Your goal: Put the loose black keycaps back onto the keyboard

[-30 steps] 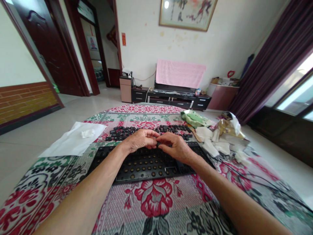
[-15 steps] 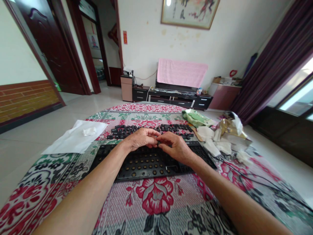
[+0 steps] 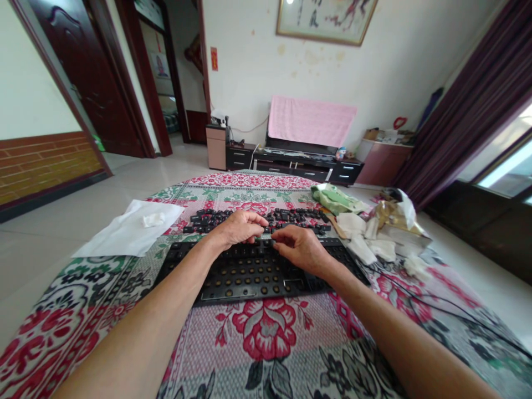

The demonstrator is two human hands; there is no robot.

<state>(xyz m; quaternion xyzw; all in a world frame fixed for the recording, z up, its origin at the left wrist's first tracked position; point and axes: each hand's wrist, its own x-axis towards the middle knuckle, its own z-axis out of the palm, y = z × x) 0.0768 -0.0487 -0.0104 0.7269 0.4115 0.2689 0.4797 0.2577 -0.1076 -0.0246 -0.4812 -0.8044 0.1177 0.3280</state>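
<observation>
A black keyboard (image 3: 249,274) with its keycaps taken off lies on a floral cloth in front of me. Several loose black keycaps (image 3: 291,216) are spread in a row just beyond it. My left hand (image 3: 239,227) and my right hand (image 3: 301,249) meet over the keyboard's far edge. Both have their fingers pinched together around a small dark keycap (image 3: 268,239) held between the fingertips. The keyboard's middle far part is hidden behind my hands.
A white paper sheet (image 3: 128,235) with a crumpled tissue lies at the left. White wipes (image 3: 361,238), a green cloth (image 3: 334,198) and a gold wrapper (image 3: 393,213) sit at the right. A black cable (image 3: 428,307) runs off right. A TV stand stands at the far wall.
My hands have shifted slightly away from me toward the keycaps, still pinched together. The view has tilted a little.
</observation>
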